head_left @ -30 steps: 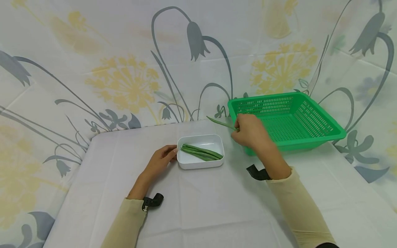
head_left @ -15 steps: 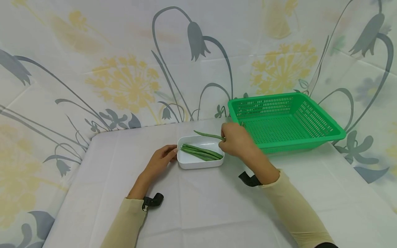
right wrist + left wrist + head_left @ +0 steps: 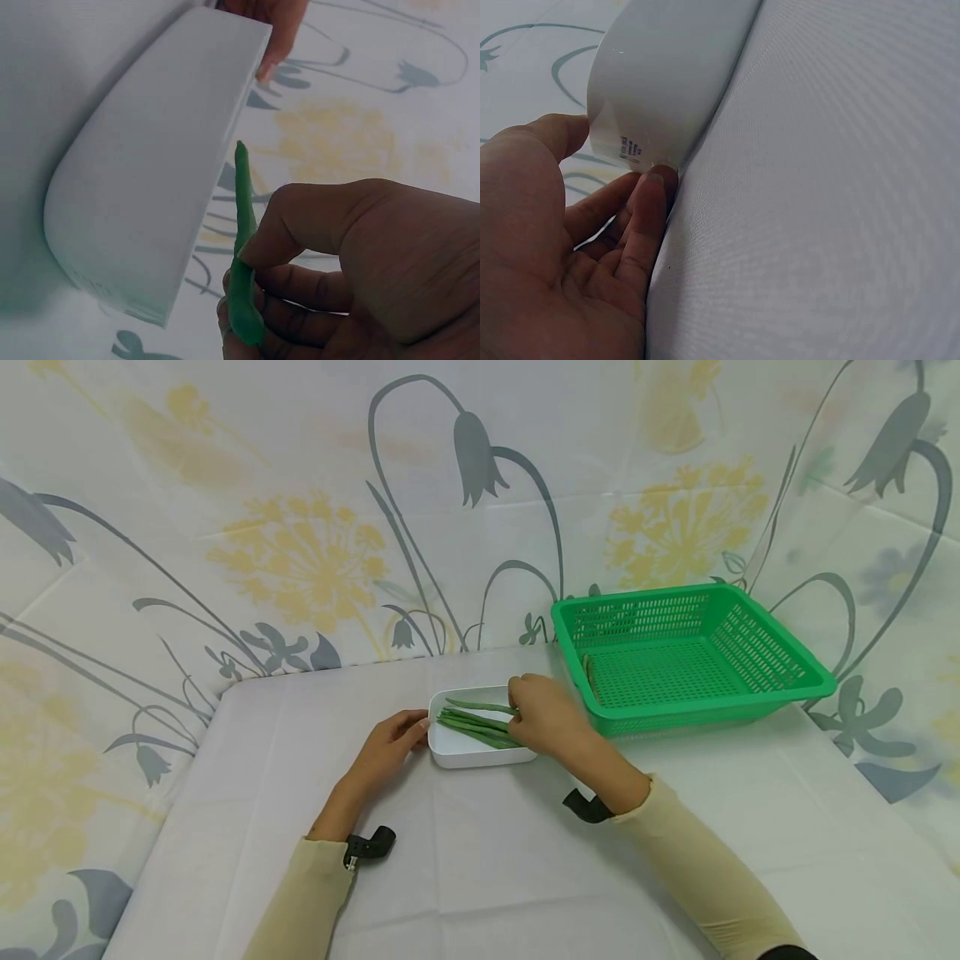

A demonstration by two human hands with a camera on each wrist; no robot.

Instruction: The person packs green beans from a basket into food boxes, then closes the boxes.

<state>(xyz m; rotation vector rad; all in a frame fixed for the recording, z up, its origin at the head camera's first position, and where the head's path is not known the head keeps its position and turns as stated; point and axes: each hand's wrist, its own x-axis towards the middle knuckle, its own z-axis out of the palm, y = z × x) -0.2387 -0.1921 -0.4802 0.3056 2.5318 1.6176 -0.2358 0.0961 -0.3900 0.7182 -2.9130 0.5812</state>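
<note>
A white rectangular dish [image 3: 480, 761] stands on the table, with several green beans [image 3: 474, 728] lying side by side in it. At its left end my left hand [image 3: 386, 747] holds it, thumb at the rim and curled fingertips low against the outer wall, as the left wrist view shows. My right hand [image 3: 551, 714] pinches one green bean [image 3: 244, 247] between thumb and fingers. In the head view this bean lies over the back part of the dish, its free tip pointing left. The right hand covers the dish's right end.
Behind and right of the dish stands a green perforated basket [image 3: 720, 706], with a thin brownish-green piece [image 3: 589, 677] along its inner left side. A white cloth covers the table [image 3: 480, 868]; flower-patterned fabric [image 3: 315, 560] hangs at the back and sides.
My right hand has moved left and toward me from beside the basket, bringing the pinched green bean over the dish. The left hand and the dish have stayed in place.
</note>
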